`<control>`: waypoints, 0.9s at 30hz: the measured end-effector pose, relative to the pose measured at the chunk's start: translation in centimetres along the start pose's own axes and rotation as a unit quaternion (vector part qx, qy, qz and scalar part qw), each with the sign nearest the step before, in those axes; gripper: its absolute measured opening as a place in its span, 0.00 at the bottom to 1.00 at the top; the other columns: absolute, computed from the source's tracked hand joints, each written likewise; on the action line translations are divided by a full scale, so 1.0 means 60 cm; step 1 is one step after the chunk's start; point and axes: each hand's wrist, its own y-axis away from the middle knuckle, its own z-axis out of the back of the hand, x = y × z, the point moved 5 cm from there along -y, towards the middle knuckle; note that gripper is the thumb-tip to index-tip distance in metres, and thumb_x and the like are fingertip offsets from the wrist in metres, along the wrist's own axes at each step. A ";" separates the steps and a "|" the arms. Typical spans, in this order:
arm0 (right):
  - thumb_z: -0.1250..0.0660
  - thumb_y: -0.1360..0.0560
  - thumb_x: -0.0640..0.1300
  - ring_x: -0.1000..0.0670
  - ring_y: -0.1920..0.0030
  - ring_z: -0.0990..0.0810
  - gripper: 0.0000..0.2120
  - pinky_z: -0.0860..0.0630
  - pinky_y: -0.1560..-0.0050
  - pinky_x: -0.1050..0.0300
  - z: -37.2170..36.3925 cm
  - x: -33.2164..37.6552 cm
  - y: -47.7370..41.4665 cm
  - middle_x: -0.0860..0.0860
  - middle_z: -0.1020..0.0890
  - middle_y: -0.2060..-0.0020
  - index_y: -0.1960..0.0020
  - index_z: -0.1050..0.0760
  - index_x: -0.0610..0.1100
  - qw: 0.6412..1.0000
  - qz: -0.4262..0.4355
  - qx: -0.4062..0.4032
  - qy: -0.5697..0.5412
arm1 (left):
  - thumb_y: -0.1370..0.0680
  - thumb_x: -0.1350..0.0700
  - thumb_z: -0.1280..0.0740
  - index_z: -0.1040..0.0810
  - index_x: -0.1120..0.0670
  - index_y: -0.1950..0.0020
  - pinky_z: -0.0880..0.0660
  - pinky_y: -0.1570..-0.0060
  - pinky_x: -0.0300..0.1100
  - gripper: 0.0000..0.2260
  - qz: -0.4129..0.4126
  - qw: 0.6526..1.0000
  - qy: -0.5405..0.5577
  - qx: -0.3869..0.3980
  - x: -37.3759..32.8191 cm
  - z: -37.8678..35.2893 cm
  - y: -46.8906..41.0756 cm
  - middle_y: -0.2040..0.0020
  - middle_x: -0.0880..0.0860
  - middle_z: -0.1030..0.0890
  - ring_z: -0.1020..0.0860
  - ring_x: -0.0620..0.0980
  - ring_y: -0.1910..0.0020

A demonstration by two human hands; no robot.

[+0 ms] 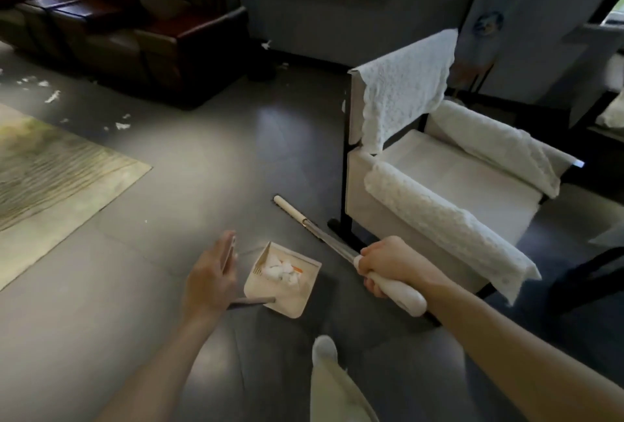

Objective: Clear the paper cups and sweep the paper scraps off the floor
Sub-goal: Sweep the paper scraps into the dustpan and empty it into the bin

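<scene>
Bare left hand (209,281) and bare right hand (388,264), both forearms (158,364) uncovered right up to the frame edge. One leg showed at bottom centre: loose pale cream trouser leg (337,391), plain fabric, ending in a white rounded toe (324,347), sock or soft shoe, too blurred to tell which.
</scene>
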 end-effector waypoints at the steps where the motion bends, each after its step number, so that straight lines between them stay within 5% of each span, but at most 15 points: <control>1: 0.36 0.25 0.33 0.49 0.73 0.24 0.10 0.26 0.71 0.57 -0.006 0.030 -0.038 0.40 0.22 0.66 0.45 0.23 0.36 1.000 0.015 0.000 0.005 | 0.23 0.61 0.34 0.26 0.54 0.35 0.24 0.53 0.51 0.16 0.002 1.000 0.003 -0.006 0.004 0.001 -0.040 0.45 0.58 0.19 0.20 0.61 0.50; 5: 0.37 0.26 0.31 0.49 0.74 0.23 0.13 0.26 0.72 0.56 -0.016 0.151 -0.184 0.42 0.23 0.67 0.43 0.25 0.29 0.998 0.055 -0.006 0.023 | 0.23 0.61 0.34 0.27 0.51 0.34 0.24 0.50 0.52 0.17 0.032 0.999 -0.010 -0.022 0.015 -0.002 -0.221 0.42 0.56 0.19 0.20 0.59 0.47; 11: 0.36 0.28 0.34 0.45 0.68 0.21 0.04 0.20 0.62 0.48 0.002 0.375 -0.387 0.40 0.19 0.65 0.55 0.23 0.37 0.996 0.086 -0.025 0.024 | 0.21 0.57 0.37 0.31 0.50 0.33 0.22 0.54 0.52 0.16 0.015 0.996 -0.070 -0.061 0.025 0.001 -0.470 0.45 0.57 0.19 0.20 0.59 0.52; 27: 0.37 0.29 0.30 0.46 0.73 0.24 0.11 0.26 0.71 0.56 -0.041 0.969 -0.926 0.39 0.22 0.67 0.47 0.24 0.29 0.990 0.081 -0.094 -0.060 | 0.22 0.57 0.35 0.29 0.52 0.34 0.24 0.61 0.38 0.16 -0.053 0.995 -0.043 -0.079 0.159 -0.037 -1.284 0.51 0.55 0.18 0.20 0.51 0.61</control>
